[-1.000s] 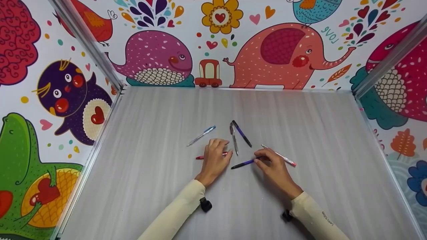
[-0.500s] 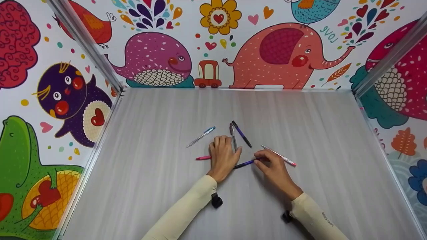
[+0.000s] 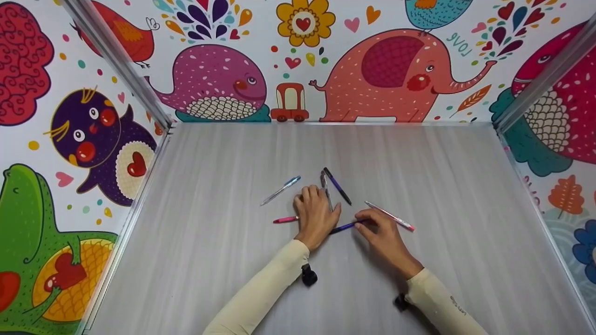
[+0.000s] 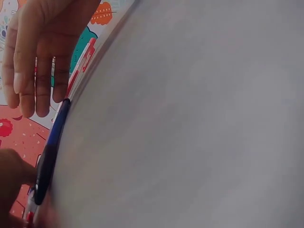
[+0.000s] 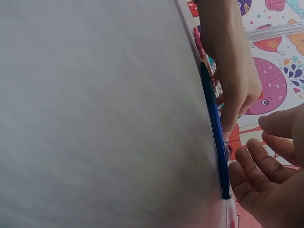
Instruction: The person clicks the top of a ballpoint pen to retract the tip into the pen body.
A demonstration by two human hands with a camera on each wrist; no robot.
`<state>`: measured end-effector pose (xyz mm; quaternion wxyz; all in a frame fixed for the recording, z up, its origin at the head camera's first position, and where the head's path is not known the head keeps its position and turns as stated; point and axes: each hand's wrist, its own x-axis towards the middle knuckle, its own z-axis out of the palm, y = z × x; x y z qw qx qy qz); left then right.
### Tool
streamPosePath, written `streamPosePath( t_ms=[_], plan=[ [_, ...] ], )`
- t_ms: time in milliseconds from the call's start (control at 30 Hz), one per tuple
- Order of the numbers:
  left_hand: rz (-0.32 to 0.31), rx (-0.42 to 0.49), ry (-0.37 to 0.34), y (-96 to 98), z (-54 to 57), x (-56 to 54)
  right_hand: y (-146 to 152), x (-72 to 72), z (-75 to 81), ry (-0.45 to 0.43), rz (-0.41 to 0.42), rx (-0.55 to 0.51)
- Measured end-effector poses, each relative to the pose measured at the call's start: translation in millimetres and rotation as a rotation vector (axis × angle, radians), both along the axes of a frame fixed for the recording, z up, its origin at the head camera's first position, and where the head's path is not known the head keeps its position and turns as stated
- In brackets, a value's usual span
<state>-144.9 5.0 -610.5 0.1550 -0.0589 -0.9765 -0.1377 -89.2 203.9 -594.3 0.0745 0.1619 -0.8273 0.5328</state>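
My left hand [image 3: 315,216] reaches over the table, palm down, with its thumb spread away from the fingers. A clear ballpoint pen [image 3: 324,180] passes into the space between thumb and forefinger; whether the fingertips touch it is hidden. My right hand [image 3: 381,228] hovers beside a dark blue pen [image 3: 344,227] lying on the table, its fingers [image 5: 256,156] loosely bent around nothing. Partly under the left hand lies a pink pen [image 3: 285,219]. A clear pen with a red end [image 3: 396,218] lies behind the right hand.
Beyond the hands lie a second dark blue pen [image 3: 338,187] and a clear pen with a light blue end [image 3: 281,190]. The grey table [image 3: 223,153] is bounded by walls with cartoon animals and metal edge strips.
My left hand has moved right and slightly away from me, off part of the pink pen and over the clear pen's near end. The right hand stays in place.
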Motion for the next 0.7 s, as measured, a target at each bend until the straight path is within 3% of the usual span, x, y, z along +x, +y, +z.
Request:
streamPosePath(
  t_ms=[233,467,700],
  plan=[
    [0.034,-0.061,-0.013,4.4,1.0,-2.6,0.4,0.7,2.1,-0.017,0.008,0.001],
    [0.057,-0.102,0.063,7.1,-1.1,-6.2,0.0,0.6,2.4,-0.015,0.007,-0.009],
    [0.050,-0.107,0.096,4.9,-0.3,-5.1,2.6,2.4,3.0,-0.045,-0.019,-0.003]
  ],
)
